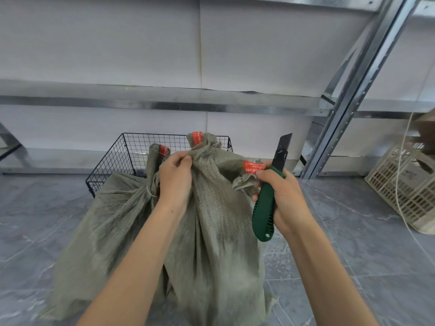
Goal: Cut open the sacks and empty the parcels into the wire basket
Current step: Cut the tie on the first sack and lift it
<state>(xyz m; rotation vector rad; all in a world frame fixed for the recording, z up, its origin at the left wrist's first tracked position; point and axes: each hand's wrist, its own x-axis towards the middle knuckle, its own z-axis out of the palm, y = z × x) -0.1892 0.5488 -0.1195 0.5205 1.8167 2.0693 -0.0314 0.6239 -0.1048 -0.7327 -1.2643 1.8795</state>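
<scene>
The wire basket (pixel 113 161) stands on the floor, and the sacks (pixel 211 220) lean bunched just in front of it, tied necks rising across its front rim; the parcels are hidden inside them. Your left hand (pixel 175 177) pinches a fold of sack cloth in front of the basket's middle. Your right hand (pixel 282 198), off the basket's right corner, is curled round the green knife (pixel 264 212), and its thumb and forefinger seem to nip a tied neck by its red tag (pixel 253 167) as well. That double hold is the risk: the blade (pixel 283 147) is out and pointing up, so a tug on the cloth could swing its edge toward your left hand. Cutting deep could also slice the parcels. Keep your left hand clear of the cutting line. Right of the basket the shelf upright (pixel 353 109) stands near the blade, with a plastic crate (pixel 404 184) and a hanging cord (pixel 400 175) beyond it. Left of the basket there is more open floor.
</scene>
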